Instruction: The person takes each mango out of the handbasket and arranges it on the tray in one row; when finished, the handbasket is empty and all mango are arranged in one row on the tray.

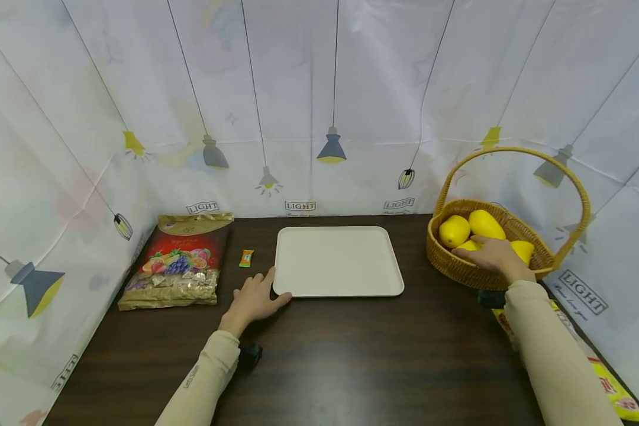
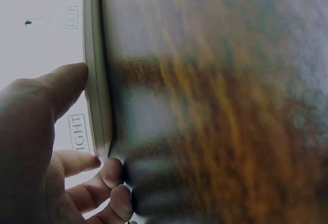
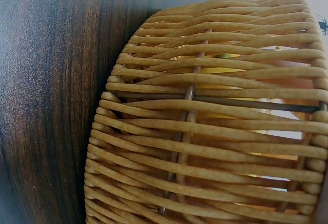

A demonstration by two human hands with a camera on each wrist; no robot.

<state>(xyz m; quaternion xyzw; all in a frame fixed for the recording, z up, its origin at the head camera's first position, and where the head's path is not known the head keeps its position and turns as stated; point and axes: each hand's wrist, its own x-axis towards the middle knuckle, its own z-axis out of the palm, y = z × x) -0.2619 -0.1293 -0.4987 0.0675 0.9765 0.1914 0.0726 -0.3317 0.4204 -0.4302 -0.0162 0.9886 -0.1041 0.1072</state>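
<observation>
My left hand (image 1: 252, 302) is at the near left corner of a white rectangular tray (image 1: 338, 260), thumb along the front edge and fingers spread by the left side. In the left wrist view the thumb (image 2: 72, 83) touches the tray's rim, while the other fingertips lie low beside the corner. On the right, my right hand (image 1: 492, 257) reaches into a wicker basket (image 1: 458, 269), its thumb and forefinger around a lemon (image 1: 468, 245). More yellow fruits (image 1: 454, 231) lie around that hand. The basket's woven wall (image 3: 205, 121) hides most of the fingers in the right wrist view.
A red and gold candy bag (image 1: 178, 263) lies at the left, with a small wrapped candy (image 1: 246, 258) between it and the tray. Under the right forearm lies a yellow package (image 1: 617, 390). The basket's tall handle (image 1: 516, 149) arches above the fruit; a patterned curtain hangs behind the dark table.
</observation>
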